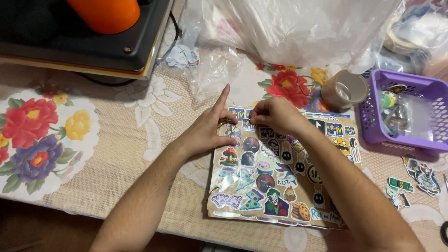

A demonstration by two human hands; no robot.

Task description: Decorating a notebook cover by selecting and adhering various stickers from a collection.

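Note:
A brown sticker sheet (261, 186) covered with several colourful cartoon stickers lies on the floral tablecloth, bound with a ring at its left edge. My left hand (210, 126) rests on the sheet's top left corner, index finger stretched up, the other fingers bent onto the sheet. My right hand (275, 114) sits at the sheet's top edge with its fingertips pinched together on a small sticker (248, 115) there. Both forearms reach in from the bottom of the view.
A purple basket (373, 126) with small items stands at the right, a tape roll (344, 89) beside it. Loose stickers (410, 184) lie at the right. Clear plastic bags (289, 28) fill the back. A black machine with an orange part (88, 42) sits at the back left.

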